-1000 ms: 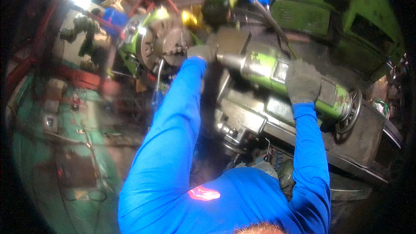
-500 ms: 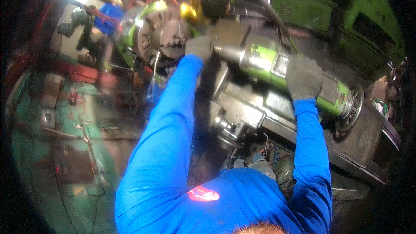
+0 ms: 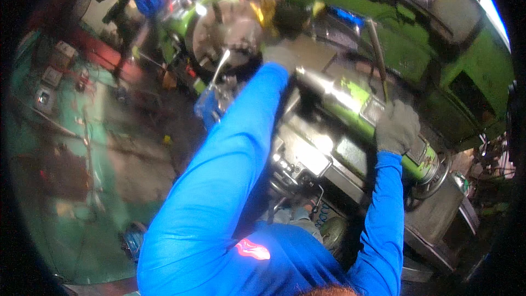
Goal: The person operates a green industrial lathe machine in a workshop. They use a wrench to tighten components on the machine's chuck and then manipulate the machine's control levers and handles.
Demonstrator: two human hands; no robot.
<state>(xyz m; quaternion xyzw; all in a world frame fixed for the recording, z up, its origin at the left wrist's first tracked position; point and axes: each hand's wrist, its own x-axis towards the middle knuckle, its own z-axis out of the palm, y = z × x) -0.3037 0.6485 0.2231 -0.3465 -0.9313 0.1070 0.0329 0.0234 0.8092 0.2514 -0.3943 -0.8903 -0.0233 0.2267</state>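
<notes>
Big green machine filled the upper R, its far edges cut off by the dark lens rim. Green floor ran down the L side, w/ small bits on it too blurred to name. Blue shirt took up the lower middle, cropped by the bottom edge, its sleeves hiding part of the metalwork below. Green barrel w/ a shiny tapered tip lay slantwise btwn the hands, tip toward the L hand, its top partly covered by the R hand. R hand, in a grey glove, lay over the barrel, back up; fingertips mostly hidden, so can't tell if it gripped or just rested. Round disc sat just beyond the L hand, smeared, face detail hard to read. L hand, also gloved, was btwn disc & tip; badly blurred, so can't tell if open or closed, or if it touched either. Wheel stood at the barrel's R end, partly lost in dark bkgd. Metal bar came down near the R hand, lower end unclear. Small crank showed below, partly in shadow.
</notes>
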